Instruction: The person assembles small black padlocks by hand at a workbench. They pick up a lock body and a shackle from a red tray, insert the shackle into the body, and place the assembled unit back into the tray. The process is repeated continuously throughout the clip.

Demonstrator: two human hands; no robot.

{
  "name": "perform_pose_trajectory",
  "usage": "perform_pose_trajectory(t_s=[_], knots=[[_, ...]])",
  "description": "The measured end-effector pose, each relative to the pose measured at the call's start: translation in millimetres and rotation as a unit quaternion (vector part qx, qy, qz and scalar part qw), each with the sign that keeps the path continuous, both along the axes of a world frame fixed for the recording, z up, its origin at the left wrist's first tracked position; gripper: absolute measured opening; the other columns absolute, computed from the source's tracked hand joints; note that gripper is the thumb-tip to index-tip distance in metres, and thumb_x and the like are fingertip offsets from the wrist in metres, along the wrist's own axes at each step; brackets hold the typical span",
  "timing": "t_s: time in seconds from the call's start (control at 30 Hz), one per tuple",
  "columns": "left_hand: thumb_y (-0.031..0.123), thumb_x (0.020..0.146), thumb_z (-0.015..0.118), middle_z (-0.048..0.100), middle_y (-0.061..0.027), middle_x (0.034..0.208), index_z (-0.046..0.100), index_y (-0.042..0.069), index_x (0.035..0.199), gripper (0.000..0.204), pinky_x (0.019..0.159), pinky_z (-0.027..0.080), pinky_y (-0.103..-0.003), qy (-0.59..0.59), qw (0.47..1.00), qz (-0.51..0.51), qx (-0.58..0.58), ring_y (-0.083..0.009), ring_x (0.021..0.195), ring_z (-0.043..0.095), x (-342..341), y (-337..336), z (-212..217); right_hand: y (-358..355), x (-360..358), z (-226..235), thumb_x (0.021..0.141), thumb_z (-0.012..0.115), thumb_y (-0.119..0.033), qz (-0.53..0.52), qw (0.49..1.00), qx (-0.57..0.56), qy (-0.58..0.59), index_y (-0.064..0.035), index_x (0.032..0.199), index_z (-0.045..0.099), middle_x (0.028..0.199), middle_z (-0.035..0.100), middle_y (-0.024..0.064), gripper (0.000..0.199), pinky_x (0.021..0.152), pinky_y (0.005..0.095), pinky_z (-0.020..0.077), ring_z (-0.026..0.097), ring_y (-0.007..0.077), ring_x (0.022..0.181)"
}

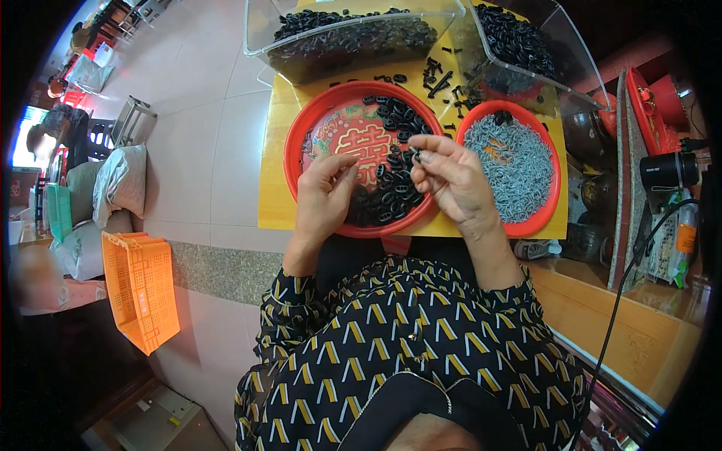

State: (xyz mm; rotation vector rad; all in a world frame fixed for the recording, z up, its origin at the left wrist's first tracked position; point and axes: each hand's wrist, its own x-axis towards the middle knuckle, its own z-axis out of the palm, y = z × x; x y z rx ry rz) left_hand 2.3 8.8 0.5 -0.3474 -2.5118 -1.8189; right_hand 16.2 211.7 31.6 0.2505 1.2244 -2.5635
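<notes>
Head view: clear bins [361, 60] behind, a red bowl [556, 173] right, crowd the tray [292, 139].

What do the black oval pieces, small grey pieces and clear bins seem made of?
Black oval pieces: probably plastic, uniformly black, slightly shiny. Small grey pieces: likely metal, with a silvery sheen. Clear bins: glossy, apparently plastic; contents show through.

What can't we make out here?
Head view throughout:
Left fingers: anything held, hidden by the fingers themselves.
Small piece in right fingers: exact shape, too small, partly covered by fingertips.
Round red tray: much of its base's right part, hidden under black oval pieces.
Left clear bin: far side, cut off by top edge.
</notes>
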Motion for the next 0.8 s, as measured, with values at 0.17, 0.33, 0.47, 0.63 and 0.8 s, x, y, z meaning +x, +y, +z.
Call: perform_pose_trajectory(t_s=[0.17,0.33,0.47,0.63,0.8], knots=[[0.004,0.066,0.061,0.056,-0.0146,0.078,0.062,0.002,0.084,0.018,0.067,0.043,-0.038,0.051,0.989,-0.061,-0.124,-0.0303,0.075,0.054,-10,18,-4,6,-1,0,0.08,0.053,-0.003,-0.009,1.0,0.023,0.007,0.0043,0.1,0.051,0.074,0.057,0.0069,0.022,0.051,0.0195,0.0477,0.058,0.0117,0.061],[0.003,0.062,0.062,0.053,-0.0139,0.072,0.06,0.003,0.078,0.016,0.066,0.042,-0.039,0.159,0.947,-0.087,-0.266,-0.0317,0.075,0.052,-17,29,-2,5,8,-4,0.081,0.051,-0.002,0.01,0.999,0.032,0.007,0.0034,0.095,0.051,0.072,0.057,0.0071,0.015,0.051,0.0192,0.0466,0.057,0.012,0.06],[0.0,0.06,0.061,0.053,-0.0143,0.071,0.054,0.002,0.078,0.019,0.065,0.043,-0.039,0.18,0.943,-0.087,-0.267,-0.0339,0.073,0.052,-16,32,2,7,12,-12,0.079,0.055,-0.003,0.019,0.999,0.037,0.006,0.0026,0.093,0.053,0.074,0.057,0.0058,0.015,0.05,0.0198,0.045,0.057,0.0122,0.06],[-0.002,0.072,0.056,0.057,-0.009,0.078,0.05,0.0,0.079,0.01,0.062,0.045,-0.028,-0.114,0.982,-0.095,0.113,-0.0223,0.071,0.057,-3,21,5,-1,16,-8,0.08,0.054,-0.004,0.029,0.999,0.045,0.007,0.001,0.092,0.053,0.075,0.057,0.0046,0.014,0.051,0.0193,0.0447,0.057,0.0111,0.061],[0.002,0.08,0.055,0.058,-0.0084,0.08,0.05,0.0,0.088,0.01,0.06,0.045,-0.022,-0.218,0.91,-0.08,0.343,-0.0137,0.069,0.057,16,11,14,-16,20,0,0.082,0.052,-0.003,0.04,0.997,0.061,0.024,0.0026,0.092,0.051,0.073,0.055,0.0059,0.012,0.05,0.0183,0.0461,0.057,0.0107,0.061]])
